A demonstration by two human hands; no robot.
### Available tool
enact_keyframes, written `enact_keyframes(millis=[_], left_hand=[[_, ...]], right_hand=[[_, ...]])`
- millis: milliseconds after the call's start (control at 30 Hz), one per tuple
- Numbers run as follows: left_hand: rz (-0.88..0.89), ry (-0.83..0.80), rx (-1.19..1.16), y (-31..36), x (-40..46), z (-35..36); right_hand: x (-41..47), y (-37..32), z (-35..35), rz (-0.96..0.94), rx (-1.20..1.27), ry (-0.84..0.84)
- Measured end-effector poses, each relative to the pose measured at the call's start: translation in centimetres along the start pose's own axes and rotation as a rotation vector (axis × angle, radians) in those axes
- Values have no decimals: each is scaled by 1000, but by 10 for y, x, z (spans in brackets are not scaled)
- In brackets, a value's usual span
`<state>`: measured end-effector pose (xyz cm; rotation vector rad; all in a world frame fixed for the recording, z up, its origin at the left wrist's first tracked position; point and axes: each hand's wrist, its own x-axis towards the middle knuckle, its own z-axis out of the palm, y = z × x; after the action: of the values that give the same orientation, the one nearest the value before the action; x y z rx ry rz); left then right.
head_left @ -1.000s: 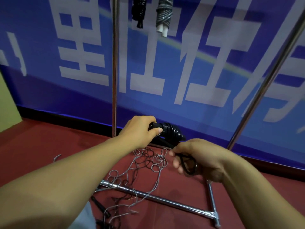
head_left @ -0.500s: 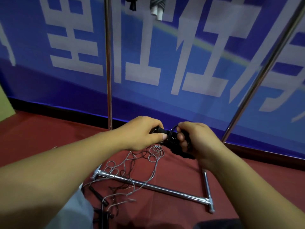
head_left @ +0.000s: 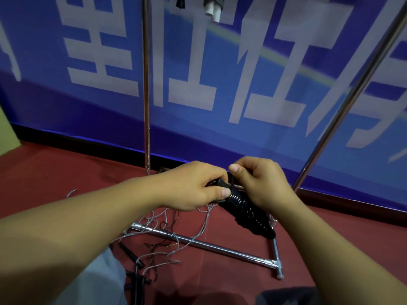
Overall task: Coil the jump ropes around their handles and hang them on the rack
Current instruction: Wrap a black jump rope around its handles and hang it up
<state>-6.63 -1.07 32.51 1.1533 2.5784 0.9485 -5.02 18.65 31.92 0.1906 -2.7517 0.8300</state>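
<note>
Near us, on red floor (head_left: 55, 172) — loose grey rope (head_left: 158, 243) tangled over chrome rack base bar (head_left: 220, 247), black handle (head_left: 132, 254) lying beside it.

Above that we hold black jump rope bundle (head_left: 246, 208), cord coiled round its handles, tilted down to right, in mid-air in front of rack.

Left hand (head_left: 193, 188) — grip curled round upper end.

Right hand (head_left: 262, 183) — grip pinching cord at top of coil.

Farther: rack upright (head_left: 145, 84), blue banner (head_left: 264, 62) behind; two coiled ropes (head_left: 212, 6) hanging at top edge.
</note>
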Motion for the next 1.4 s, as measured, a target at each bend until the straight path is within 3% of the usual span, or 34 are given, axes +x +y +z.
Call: enact_keyframes(millis=[333, 567, 667, 867, 1067, 1233, 1400], left_hand=[[26, 45, -106, -2, -13, -15], [4, 235, -8, -8, -8, -10], [21, 319, 2, -10, -4, -9], [-47, 509, -159, -8, 3, -12], [-351, 506, -937, 21, 12, -8], [-414, 316, -910, 18, 19, 12], [-319, 328, -939, 11, 24, 22]], right_hand=[[11, 0, 14, -20, 136, -24], [15, -6, 13, 238, 660, -233], [14, -16, 11, 320, 797, -250], [24, -25, 21, 338, 770, 55], [40, -23, 22, 425, 653, 477], [36, -36, 32, 462, 569, 655], [26, -55, 40, 449, 569, 637]])
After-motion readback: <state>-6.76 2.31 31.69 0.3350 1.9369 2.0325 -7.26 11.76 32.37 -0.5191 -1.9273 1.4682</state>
